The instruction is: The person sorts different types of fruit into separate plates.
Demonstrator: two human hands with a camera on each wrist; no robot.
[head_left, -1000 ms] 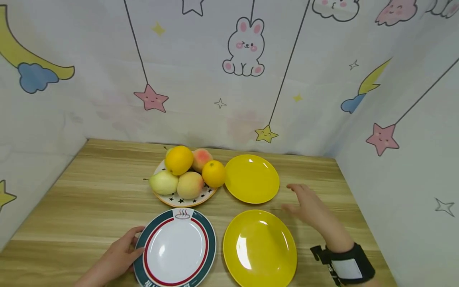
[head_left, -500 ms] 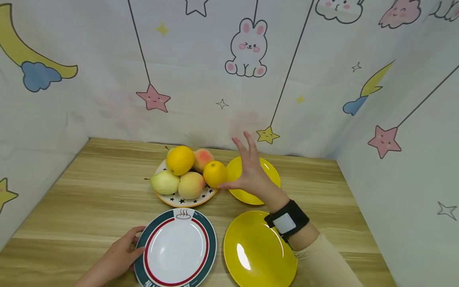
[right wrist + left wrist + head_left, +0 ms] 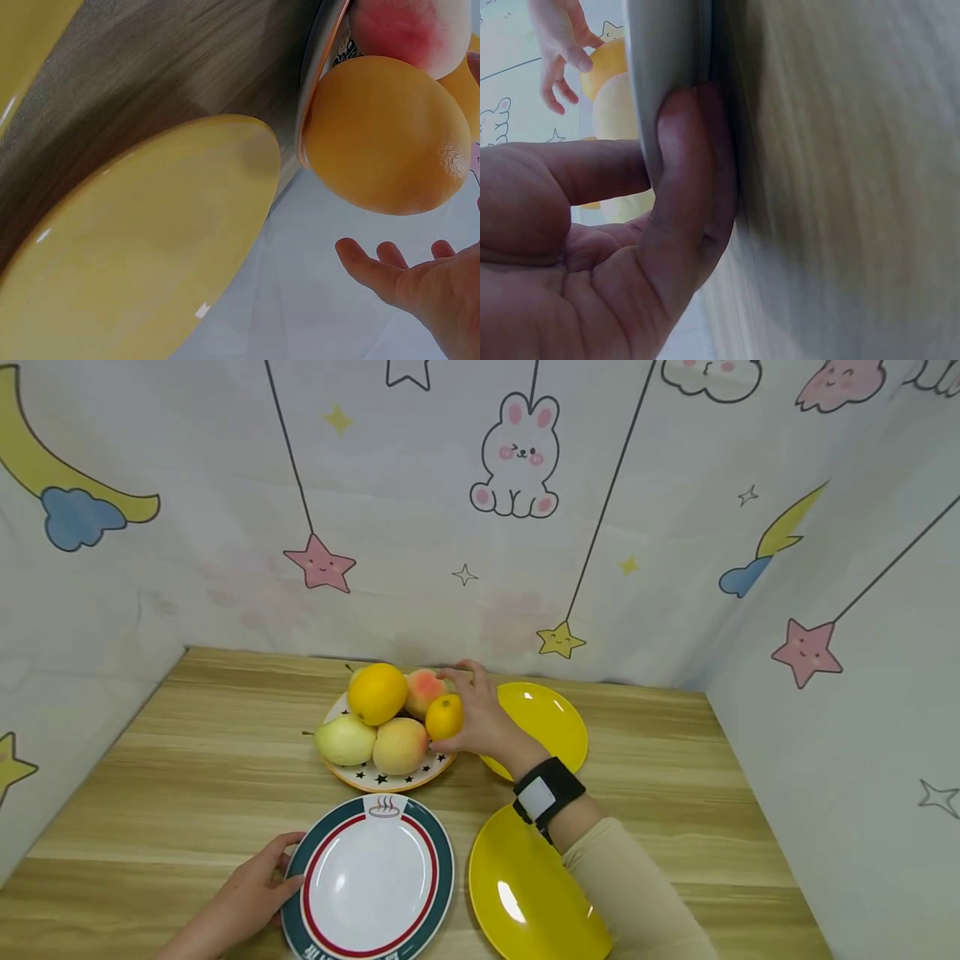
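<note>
My left hand (image 3: 255, 885) holds the left rim of a white plate (image 3: 375, 877) with a dark green and red border. In the left wrist view its thumb (image 3: 600, 169) lies over the rim and curled fingers (image 3: 686, 172) are beneath. My right hand (image 3: 487, 718) is spread around the right side of an orange (image 3: 444, 718) on the star-patterned fruit plate (image 3: 375, 781). In the right wrist view, a gap shows between the fingers (image 3: 375, 274) and the orange. Beside that orange lie peaches (image 3: 401, 747), a pear (image 3: 345, 741) and another orange (image 3: 377, 694); a second pear is mostly hidden behind.
A yellow plate (image 3: 558, 727) stands right of the fruit, partly behind the right hand. Nearer, a second yellow plate (image 3: 525, 893) sits under the right forearm. Printed cloth walls (image 3: 420, 510) enclose the wooden table (image 3: 172, 777) at the back and sides.
My right hand has swept left from beside the yellow plates to the orange at the fruit plate's right edge. The left hand and its plate stay in place.
</note>
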